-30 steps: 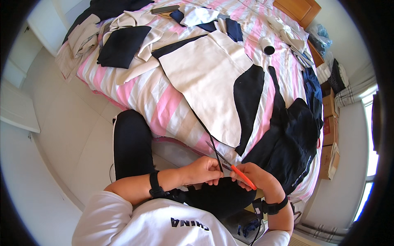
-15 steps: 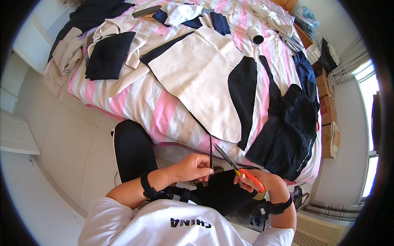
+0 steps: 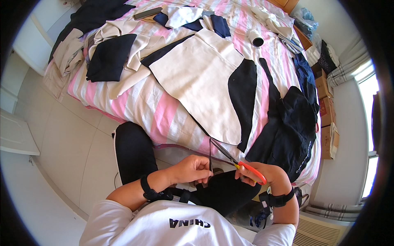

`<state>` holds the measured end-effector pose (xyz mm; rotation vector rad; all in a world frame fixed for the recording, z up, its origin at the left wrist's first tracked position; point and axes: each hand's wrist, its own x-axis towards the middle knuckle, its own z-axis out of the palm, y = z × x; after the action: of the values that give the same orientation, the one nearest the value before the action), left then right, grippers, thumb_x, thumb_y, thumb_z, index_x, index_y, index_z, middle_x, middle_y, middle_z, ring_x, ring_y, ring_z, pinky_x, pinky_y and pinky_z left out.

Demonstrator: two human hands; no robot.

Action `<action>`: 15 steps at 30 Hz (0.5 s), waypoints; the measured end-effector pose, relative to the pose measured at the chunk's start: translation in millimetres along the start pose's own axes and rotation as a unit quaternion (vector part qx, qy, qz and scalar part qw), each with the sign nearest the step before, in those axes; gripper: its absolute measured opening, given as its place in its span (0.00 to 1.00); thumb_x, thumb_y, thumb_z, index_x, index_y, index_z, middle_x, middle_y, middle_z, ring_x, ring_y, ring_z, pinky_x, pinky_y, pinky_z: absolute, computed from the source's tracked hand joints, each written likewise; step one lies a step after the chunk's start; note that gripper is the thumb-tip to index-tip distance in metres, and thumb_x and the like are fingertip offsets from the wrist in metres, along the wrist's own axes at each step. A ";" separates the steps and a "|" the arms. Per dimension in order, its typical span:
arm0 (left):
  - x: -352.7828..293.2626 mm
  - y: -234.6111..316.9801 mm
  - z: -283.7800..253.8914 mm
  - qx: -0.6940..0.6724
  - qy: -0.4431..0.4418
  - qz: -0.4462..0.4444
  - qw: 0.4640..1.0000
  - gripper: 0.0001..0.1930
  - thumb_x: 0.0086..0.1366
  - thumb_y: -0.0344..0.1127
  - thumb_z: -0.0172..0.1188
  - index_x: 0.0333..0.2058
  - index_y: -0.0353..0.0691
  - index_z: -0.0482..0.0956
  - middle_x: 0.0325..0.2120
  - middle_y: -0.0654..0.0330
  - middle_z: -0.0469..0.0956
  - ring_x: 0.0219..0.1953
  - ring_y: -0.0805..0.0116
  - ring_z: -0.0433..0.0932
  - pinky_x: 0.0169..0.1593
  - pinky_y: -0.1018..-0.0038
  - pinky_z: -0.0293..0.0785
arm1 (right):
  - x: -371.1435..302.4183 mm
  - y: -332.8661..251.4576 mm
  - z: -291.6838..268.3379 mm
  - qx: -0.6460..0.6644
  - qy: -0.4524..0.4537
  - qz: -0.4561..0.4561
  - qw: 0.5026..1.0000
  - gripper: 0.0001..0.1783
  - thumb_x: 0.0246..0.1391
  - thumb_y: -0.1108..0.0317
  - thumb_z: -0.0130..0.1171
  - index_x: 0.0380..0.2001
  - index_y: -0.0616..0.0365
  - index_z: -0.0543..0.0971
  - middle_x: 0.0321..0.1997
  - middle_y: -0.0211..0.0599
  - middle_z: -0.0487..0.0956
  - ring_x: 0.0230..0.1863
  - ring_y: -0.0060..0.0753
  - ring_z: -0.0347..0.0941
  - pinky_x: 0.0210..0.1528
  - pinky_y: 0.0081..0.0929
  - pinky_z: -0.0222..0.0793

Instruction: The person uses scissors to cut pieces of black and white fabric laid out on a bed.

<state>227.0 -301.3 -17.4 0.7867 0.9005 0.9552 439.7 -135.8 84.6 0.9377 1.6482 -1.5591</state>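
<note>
My left hand (image 3: 196, 169) is closed in a pinch on the lower end of a narrow black fabric strip (image 3: 210, 155), pulled taut near the bed's front edge. My right hand (image 3: 246, 174) grips scissors (image 3: 254, 172) with red-orange handles, yellow inside. Their blades point up and left, with the tips at the upper end of the strip. Just beyond lies a large beige fabric piece (image 3: 197, 78), over black fabric (image 3: 243, 90) that shows along its sides. The strip meets the near corner of this black layer.
A pink-and-white striped bedsheet (image 3: 164, 115) lies under everything. Black garments (image 3: 287, 127) rest to the right, a folded black cloth (image 3: 111, 57) to the left. Farther back are a white roll (image 3: 255, 37) and assorted cloth pieces (image 3: 182, 16). Cardboard boxes (image 3: 329, 141) stand by the wall.
The scissors have shifted slightly up and left, so their tips now reach the strip's upper end. My left hand keeps its pinch almost in place.
</note>
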 end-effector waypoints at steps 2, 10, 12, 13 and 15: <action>-1.7 0.6 -0.4 0.003 -0.003 -0.005 1.000 0.07 0.64 0.32 0.59 0.28 0.38 0.73 0.21 0.65 0.78 0.21 0.81 0.73 0.26 0.83 0.69 | -0.5 7.6 0.2 0.005 -0.001 0.003 1.000 0.40 0.58 0.28 0.37 0.40 0.59 0.76 0.20 0.25 0.69 0.21 0.19 0.64 0.31 0.19 0.60; -2.1 0.8 -1.1 -0.001 -0.050 -0.012 0.999 0.04 0.65 0.30 0.57 0.31 0.37 0.76 0.23 0.63 0.79 0.25 0.78 0.76 0.31 0.81 0.73 | 12.5 8.3 -5.9 0.000 -0.028 -0.025 0.999 0.42 0.58 0.28 0.36 0.42 0.60 0.76 0.22 0.26 0.70 0.23 0.20 0.64 0.32 0.20 0.62; -2.5 -0.6 -1.7 -0.003 -0.050 -0.011 0.999 0.04 0.65 0.30 0.57 0.31 0.37 0.76 0.23 0.63 0.79 0.25 0.78 0.75 0.31 0.81 0.72 | 18.8 5.2 -8.2 -0.001 -0.032 -0.039 0.999 0.43 0.58 0.28 0.35 0.42 0.62 0.75 0.22 0.26 0.69 0.22 0.21 0.64 0.32 0.21 0.63; -2.6 -1.3 -2.2 -0.005 -0.049 -0.011 0.999 0.04 0.65 0.30 0.57 0.31 0.37 0.76 0.23 0.64 0.78 0.25 0.78 0.75 0.31 0.81 0.72 | 21.6 2.3 -9.3 -0.002 -0.032 -0.040 0.999 0.43 0.58 0.28 0.35 0.42 0.62 0.75 0.22 0.26 0.69 0.22 0.21 0.64 0.32 0.21 0.63; -2.6 -2.0 -3.1 -0.003 -0.052 -0.010 0.999 0.04 0.65 0.30 0.57 0.31 0.37 0.76 0.23 0.64 0.78 0.25 0.78 0.75 0.31 0.81 0.72 | 26.2 -3.2 -10.6 -0.011 -0.023 -0.047 0.999 0.43 0.58 0.28 0.34 0.41 0.62 0.75 0.21 0.27 0.69 0.21 0.21 0.64 0.32 0.20 0.63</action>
<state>224.1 -303.9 -19.7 0.8134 0.8136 0.8909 423.5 -123.9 64.5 0.8174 1.6962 -1.6087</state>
